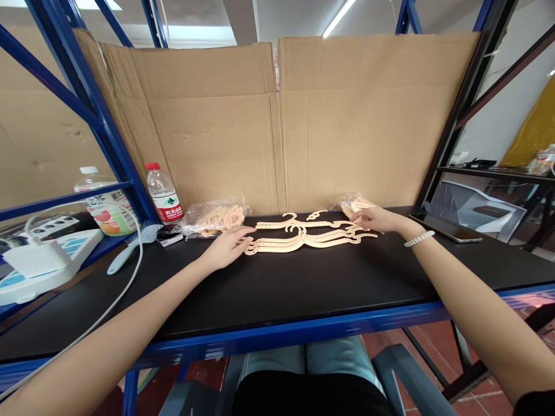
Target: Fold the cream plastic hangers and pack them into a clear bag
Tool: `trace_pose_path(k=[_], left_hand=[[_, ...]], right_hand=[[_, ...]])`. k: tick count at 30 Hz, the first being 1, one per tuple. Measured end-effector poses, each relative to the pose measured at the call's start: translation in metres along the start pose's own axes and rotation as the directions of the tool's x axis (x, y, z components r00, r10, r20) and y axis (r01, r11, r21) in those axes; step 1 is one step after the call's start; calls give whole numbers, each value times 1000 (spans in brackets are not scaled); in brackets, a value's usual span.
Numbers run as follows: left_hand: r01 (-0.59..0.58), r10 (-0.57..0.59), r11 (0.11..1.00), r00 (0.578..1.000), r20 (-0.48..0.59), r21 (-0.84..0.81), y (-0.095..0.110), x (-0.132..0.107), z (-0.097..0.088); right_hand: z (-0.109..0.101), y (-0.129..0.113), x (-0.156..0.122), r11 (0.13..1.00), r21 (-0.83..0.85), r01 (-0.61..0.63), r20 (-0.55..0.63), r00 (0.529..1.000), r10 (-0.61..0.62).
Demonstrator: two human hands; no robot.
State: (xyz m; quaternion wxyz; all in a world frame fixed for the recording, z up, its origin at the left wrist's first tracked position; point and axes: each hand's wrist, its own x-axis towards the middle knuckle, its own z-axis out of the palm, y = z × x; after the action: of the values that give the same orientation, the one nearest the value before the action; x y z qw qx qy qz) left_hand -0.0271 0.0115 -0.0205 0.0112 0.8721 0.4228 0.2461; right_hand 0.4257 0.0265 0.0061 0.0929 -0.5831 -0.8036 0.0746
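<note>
Several cream-coloured clothes hangers [281, 245] lie stacked on the black tabletop, their hooks pointing away from me. Just behind the stack is a separate hanger [277, 225] of the same kind. My left hand [228, 247] rests at the left ends of the hangers, palm down with fingers stretched out; its fingertips touch or nearly touch the rear one. At the opposite end, my right hand [368, 220] has its fingers pinched down on the rear hanger's right tip. A small loose cream piece [316, 215] lies behind the hangers.
Clear plastic bags with cream parts lie at the back left [212, 216] and behind my right hand [352, 202]. A red-capped bottle [165, 193], hairbrush [134, 247], and power strip with white cable [39, 266] are leftward. A phone [446, 227] lies right. Cardboard [208, 127] walls the back.
</note>
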Motion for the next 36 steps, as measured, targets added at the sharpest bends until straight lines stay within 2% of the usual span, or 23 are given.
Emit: trace_pose_path(k=[4,8,25,32,36], left_hand=[[114,-113,993,979,-168,-8,-1,2,-6],[187,-197,980,952,-232,-64,-3,3,-7],[177,-185,982,961,-204,-60,10,2,-4],[145,-154,987,974,-167,-62,12,1,1],[123,-134,990,979,-152,-75,14,1,2]], right_hand=[[-3,-4,-3,999,14,-41,-107,993,42],[-2,-8,-4,998,-5,-64,-163,985,62],[18,-15,11,999,-13,31,-305,952,-33],[19,-33,24,993,-85,81,-275,956,-101],[14,-51,50,973,-180,142,-161,972,-172]])
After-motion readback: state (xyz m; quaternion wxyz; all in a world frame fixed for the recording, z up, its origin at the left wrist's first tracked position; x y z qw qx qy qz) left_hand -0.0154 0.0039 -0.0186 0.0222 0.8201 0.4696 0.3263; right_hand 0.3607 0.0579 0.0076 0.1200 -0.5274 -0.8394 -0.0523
